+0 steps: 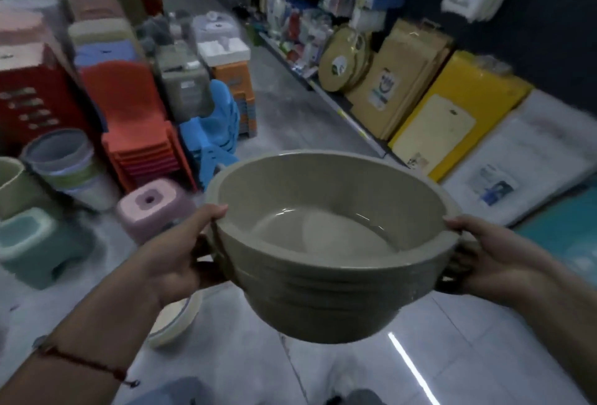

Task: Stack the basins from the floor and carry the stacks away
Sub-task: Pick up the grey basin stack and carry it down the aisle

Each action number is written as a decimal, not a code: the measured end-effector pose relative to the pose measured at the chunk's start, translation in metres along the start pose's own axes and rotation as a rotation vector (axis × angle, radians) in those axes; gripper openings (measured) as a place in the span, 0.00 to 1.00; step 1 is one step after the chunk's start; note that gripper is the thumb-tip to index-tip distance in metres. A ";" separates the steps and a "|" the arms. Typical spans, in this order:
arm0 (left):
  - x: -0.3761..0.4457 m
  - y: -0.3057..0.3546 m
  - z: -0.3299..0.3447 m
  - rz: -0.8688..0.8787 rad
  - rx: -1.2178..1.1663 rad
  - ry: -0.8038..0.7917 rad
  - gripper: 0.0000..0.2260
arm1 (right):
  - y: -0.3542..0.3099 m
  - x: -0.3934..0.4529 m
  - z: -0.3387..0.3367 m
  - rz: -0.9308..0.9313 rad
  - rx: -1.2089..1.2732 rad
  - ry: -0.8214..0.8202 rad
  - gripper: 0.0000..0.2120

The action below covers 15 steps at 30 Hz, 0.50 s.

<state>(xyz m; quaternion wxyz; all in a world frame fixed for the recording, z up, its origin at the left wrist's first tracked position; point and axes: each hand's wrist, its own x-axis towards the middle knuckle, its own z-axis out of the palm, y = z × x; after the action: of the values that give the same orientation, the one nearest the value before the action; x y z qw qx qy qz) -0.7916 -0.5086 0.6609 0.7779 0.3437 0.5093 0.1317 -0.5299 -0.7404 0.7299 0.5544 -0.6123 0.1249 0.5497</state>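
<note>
A stack of basins (326, 262), nested one inside another, held clear of the tiled floor (355, 369) in front of the person. The left hand (176, 254) grips the left handle with the thumb hooked over the rim; the right hand (487, 259) grips the opposite handle in the same way, thumb on the rim and fingers curled beneath. The stack is a dull grey-green, round and deep, its outer wall showing several stepped bands where the rims of the nested basins sit one above another; the inner bowl is smooth, with a glossy base that catches the light. How many basins make up the stack cannot be counted reliably. Judged risks: because the load hangs from two small handles, an uneven lift could tilt the stack and let the upper basins slide out of the lower ones; the grip of the hidden fingers cannot be checked. The way ahead is crowded, with a pink stool (151, 207) and stacked orange chairs (139, 133) near the left side and another basin (176, 320) lying on the floor just below the left forearm, so a foot or the stack's edge could catch one of them while walking.
</note>
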 end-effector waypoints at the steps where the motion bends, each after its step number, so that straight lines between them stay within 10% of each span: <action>1: 0.012 0.008 0.008 -0.003 0.003 0.001 0.21 | -0.011 0.013 -0.004 0.005 0.014 0.044 0.13; 15: 0.180 0.104 0.180 -0.073 0.020 0.121 0.13 | -0.205 0.196 -0.066 0.036 0.062 0.076 0.14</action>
<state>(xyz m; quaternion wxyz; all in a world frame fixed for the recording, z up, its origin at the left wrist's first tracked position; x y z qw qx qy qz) -0.5368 -0.4051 0.6484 0.7465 0.3240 0.5690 0.1187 -0.2669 -0.6319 0.6672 0.5580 -0.6129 0.1740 0.5317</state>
